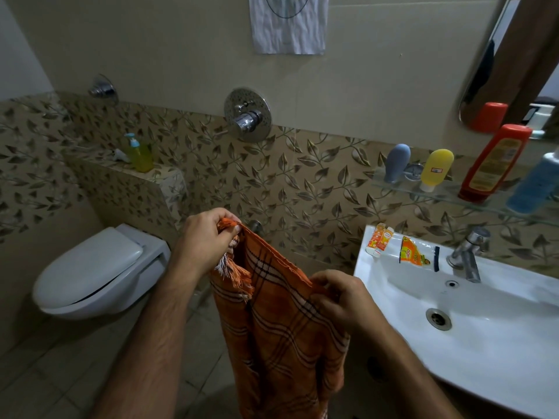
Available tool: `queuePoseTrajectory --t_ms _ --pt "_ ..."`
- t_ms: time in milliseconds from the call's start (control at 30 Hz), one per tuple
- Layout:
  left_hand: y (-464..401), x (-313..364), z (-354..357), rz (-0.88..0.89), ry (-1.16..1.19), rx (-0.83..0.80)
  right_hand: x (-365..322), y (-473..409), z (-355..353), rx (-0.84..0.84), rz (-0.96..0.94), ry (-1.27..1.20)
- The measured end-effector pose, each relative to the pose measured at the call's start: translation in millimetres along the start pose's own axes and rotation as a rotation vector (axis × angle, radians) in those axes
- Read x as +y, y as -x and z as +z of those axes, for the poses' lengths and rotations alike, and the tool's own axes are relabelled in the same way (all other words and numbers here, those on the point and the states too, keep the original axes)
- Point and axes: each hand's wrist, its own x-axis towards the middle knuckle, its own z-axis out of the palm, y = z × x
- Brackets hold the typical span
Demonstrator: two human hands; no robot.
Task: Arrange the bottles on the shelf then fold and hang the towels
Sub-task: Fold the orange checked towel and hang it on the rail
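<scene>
An orange checked towel [281, 334] with fringed ends hangs in front of me between both hands. My left hand [205, 237] pinches its upper fringed corner. Lower and to the right, my right hand [341, 297] grips the towel's top edge. On the glass shelf [402, 189] at the right stand a grey bottle [397, 163], a yellow bottle [436, 169], a tall red bottle [493, 163] and a blue bottle [537, 184], partly cut off by the frame edge.
A white sink [496, 352] with a tap [467, 255] sits at the right, with a toothpaste tube [378, 238] and a sachet [413, 252] on its rim. A closed toilet [93, 270] stands at the left. A soap dispenser [139, 152] sits on a tiled ledge. A shower valve [247, 114] is on the wall.
</scene>
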Motion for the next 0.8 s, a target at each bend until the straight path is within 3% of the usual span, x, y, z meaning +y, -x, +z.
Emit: queuePoseTrajectory --t_ms 300,800 --pt "0.5 -1.1 -1.2 -0.024 -0.020 0.002 0.9 0.4 5.4 0.009 -0.075 0.041" --pt "-1.0 -3.1 -0.6 -0.018 -0.021 0.008 -4.6 1.6 3.7 -0.125 -0.007 -0.031"
